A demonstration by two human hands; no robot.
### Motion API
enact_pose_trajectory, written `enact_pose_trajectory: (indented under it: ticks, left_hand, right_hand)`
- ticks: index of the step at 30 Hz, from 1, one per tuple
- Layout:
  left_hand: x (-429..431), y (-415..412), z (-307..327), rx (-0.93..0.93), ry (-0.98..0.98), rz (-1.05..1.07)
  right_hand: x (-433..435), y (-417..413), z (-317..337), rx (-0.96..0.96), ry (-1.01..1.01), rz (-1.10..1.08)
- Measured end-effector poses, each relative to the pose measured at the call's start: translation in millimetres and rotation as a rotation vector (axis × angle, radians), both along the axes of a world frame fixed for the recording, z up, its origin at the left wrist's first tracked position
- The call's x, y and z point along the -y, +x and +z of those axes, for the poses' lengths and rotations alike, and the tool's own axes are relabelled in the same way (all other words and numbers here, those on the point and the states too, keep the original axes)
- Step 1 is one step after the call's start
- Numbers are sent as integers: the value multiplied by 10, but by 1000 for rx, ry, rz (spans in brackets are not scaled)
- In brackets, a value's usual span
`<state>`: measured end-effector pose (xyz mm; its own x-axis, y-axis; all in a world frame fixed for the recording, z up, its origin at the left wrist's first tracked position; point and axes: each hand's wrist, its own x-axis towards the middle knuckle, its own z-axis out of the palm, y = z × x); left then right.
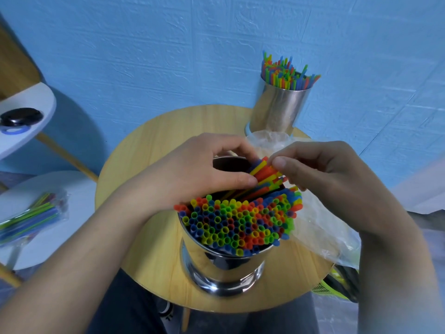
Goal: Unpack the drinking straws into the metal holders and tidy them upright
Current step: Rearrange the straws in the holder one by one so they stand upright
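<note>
Our left grip (199, 169) and right grip (320, 169) pinch leaning straws (263, 171). Packed upright straws (236, 225) stand just nearer; a plastic bag (317, 227) lies beneath.

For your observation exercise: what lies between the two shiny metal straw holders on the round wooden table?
Head view: a crumpled clear plastic bag; nearer, the left hand and right hand pinch leaning coloured straws.

The straws (238, 222) below the left grip (199, 169) are showing red, orange, yellow, green and blue; the holder (224, 266) is gleaming silver, the bench (154, 150) pale woodgrain.
</note>
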<state>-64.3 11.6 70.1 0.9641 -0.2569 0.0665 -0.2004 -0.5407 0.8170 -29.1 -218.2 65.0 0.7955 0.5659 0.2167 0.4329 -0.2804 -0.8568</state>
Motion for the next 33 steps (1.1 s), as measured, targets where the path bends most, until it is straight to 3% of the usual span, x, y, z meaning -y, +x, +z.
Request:
enact_pose_trajectory:
  ticks: [18, 25, 33]
  left_hand:
    - [-47, 5, -26, 97, -80, 0]
    - [-42, -7, -15, 127, -87, 8]
    - [-38, -35, 1, 174, -71, -5]
  right_hand:
    - [-123, -75, 27, -99, 168, 22]
    - [-146, -61, 11, 40, 153, -21]
    - [-176, -64, -3, 61, 188, -43]
